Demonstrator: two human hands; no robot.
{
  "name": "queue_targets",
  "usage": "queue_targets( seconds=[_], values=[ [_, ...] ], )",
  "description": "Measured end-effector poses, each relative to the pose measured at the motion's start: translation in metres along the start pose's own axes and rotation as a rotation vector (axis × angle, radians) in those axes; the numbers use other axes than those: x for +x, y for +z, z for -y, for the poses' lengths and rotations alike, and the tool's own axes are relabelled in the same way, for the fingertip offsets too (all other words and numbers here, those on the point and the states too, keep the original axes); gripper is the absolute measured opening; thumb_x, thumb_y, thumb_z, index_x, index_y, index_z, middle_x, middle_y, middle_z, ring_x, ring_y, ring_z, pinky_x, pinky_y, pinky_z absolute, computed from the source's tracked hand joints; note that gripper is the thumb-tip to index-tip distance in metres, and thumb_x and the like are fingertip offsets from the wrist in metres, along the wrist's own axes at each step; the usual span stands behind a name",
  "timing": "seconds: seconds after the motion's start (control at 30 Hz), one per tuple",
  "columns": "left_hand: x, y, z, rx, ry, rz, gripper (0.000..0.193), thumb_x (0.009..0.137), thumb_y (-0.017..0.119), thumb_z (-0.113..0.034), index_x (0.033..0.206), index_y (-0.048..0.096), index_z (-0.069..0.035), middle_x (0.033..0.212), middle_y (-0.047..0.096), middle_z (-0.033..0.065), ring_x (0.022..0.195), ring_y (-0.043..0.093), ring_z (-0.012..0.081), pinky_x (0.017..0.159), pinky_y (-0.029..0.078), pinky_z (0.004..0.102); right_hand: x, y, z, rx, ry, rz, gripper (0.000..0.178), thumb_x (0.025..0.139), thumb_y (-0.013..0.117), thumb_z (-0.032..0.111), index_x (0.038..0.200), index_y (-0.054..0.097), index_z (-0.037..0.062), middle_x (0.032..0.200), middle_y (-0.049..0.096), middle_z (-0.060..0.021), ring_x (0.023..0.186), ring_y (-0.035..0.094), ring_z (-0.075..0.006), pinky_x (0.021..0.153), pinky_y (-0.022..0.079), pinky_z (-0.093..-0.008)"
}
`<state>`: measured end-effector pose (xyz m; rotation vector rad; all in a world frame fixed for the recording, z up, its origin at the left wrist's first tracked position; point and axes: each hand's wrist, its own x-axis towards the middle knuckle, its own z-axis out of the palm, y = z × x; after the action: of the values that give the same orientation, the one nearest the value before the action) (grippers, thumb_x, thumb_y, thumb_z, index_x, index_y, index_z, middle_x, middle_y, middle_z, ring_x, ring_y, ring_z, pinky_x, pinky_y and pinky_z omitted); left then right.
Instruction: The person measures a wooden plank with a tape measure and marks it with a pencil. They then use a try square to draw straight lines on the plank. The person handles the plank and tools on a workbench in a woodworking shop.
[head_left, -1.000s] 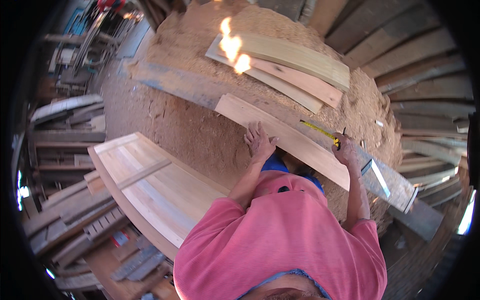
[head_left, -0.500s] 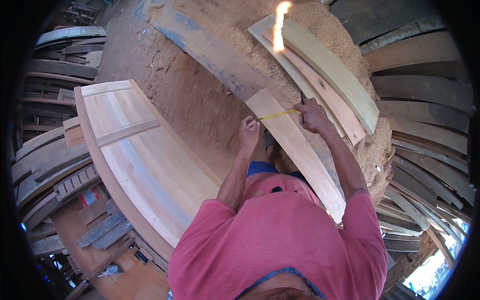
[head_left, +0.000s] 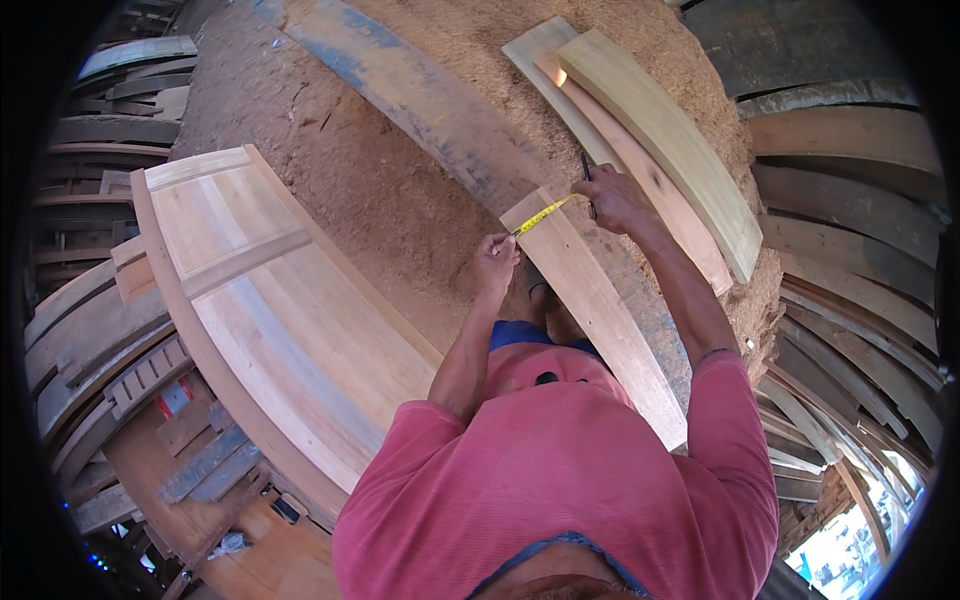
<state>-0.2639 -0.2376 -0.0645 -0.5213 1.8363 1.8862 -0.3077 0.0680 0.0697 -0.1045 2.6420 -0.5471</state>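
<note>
A yellow tape measure blade [head_left: 543,216] runs slantwise across a pale plank [head_left: 590,290], close to its far end. At the plank's left edge my left hand [head_left: 495,262] pinches the blade's tip between closed fingers. Beyond the right edge, my right hand [head_left: 615,200] is closed around the other end; the tape's case is hidden in the palm. A thin dark stick [head_left: 587,172], perhaps a pencil, also sticks out of the right hand. The plank rests on a long, stained board [head_left: 430,115] and stretches back toward my body.
To the left stands a pale panelled door [head_left: 290,310]. Several loose planks [head_left: 660,140] lie on sawdust [head_left: 640,50] at the far right. Stacked timber [head_left: 850,190] lines the right side, and more boards [head_left: 100,310] fill the left. Bare earth [head_left: 330,170] shows between door and board.
My right hand has shifted slightly left and away from me, so the blade now slants more steeply across the plank. My left hand still pinches its tip. The whole view has shifted a little.
</note>
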Motion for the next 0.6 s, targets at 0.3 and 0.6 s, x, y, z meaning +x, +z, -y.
queue_targets(
  seconds=[0.3,0.6],
  values=[
    [-0.002,0.004,-0.010,0.130,0.010,0.009,0.019,0.111,0.070,-0.020,0.115,0.067,-0.002,0.095,0.073,0.0067,0.079,0.072,0.0130,0.069,0.063,0.0286,0.003,0.018,-0.013,0.047,0.016,-0.040,0.053,0.090,0.065,0.001,0.137,0.076,0.0234,0.132,0.066,-0.0140,0.137,0.056,-0.0340,0.106,0.048,-0.0500],
    [0.004,-0.002,-0.007,0.285,0.113,-0.027,0.046,0.108,0.075,-0.024,0.144,0.056,-0.003,0.129,0.068,0.0186,0.115,0.069,0.0252,0.094,0.059,0.0424,-0.021,0.026,-0.012,0.197,0.002,-0.120,0.054,0.086,0.071,0.005,0.139,0.072,0.0158,0.124,0.066,-0.0206,0.126,0.061,-0.0410,0.103,0.051,-0.0520]
  ],
)
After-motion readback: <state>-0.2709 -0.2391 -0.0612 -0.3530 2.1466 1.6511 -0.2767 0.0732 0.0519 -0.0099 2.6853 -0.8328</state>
